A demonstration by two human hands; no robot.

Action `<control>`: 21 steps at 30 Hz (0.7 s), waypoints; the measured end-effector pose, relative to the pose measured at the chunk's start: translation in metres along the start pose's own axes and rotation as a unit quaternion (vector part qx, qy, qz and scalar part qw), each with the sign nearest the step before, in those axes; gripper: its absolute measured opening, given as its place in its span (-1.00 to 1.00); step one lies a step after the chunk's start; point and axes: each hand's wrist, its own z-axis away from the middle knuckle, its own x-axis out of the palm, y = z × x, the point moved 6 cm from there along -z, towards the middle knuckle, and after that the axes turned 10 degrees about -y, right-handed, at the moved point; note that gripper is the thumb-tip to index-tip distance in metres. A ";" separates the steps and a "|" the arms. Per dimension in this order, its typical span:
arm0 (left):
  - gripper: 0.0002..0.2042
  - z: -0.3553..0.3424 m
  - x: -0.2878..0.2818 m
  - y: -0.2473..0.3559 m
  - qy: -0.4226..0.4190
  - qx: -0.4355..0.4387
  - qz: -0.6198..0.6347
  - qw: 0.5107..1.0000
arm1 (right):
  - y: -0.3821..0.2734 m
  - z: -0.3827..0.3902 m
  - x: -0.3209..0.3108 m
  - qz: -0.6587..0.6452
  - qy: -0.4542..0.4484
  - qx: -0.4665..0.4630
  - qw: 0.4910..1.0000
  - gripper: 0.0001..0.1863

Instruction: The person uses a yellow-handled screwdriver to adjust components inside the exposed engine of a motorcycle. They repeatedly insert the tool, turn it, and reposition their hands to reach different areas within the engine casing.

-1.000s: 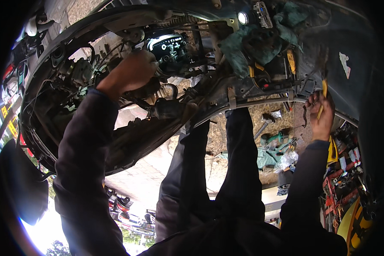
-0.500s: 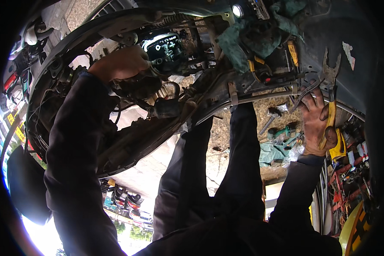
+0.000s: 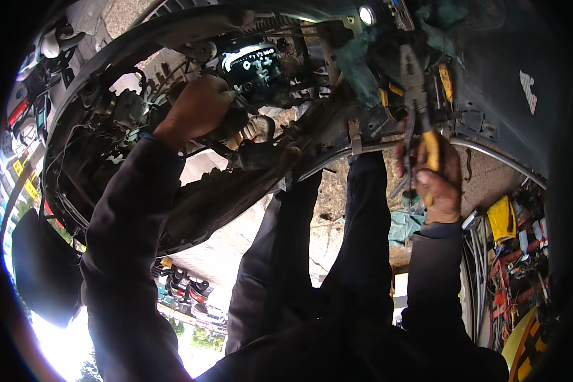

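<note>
My left hand (image 3: 194, 108) is closed in the engine bay, fingertips beside a glossy black part (image 3: 251, 67) with white glare on it; what they grip is too small to make out. My right hand (image 3: 436, 178) is closed on pliers (image 3: 416, 86) with yellow handles, jaws pointing up over the metal edge of the car (image 3: 519, 169). Another dark, slender piece beside the pliers is hard to make out. Behind them lie a teal rag (image 3: 356, 67) and yellow-handled tools (image 3: 446, 81).
A lit lamp (image 3: 367, 16) sits at the top. My legs (image 3: 353, 242) stand at the car's edge over rough ground with a teal cloth (image 3: 404, 226). Tools and a yellow item (image 3: 502, 218) fill a red rack (image 3: 509, 274) at right; assorted items crowd the far left.
My right hand has moved left and closed on the pliers, which now rise over the rag, after its fingers were spread half a second ago. My left hand has shifted slightly, staying beside the black part.
</note>
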 end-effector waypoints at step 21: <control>-0.76 0.017 0.092 0.023 0.137 -0.061 0.548 0.823 | 0.030 -0.017 0.051 -0.029 -0.050 0.184 0.981 -0.48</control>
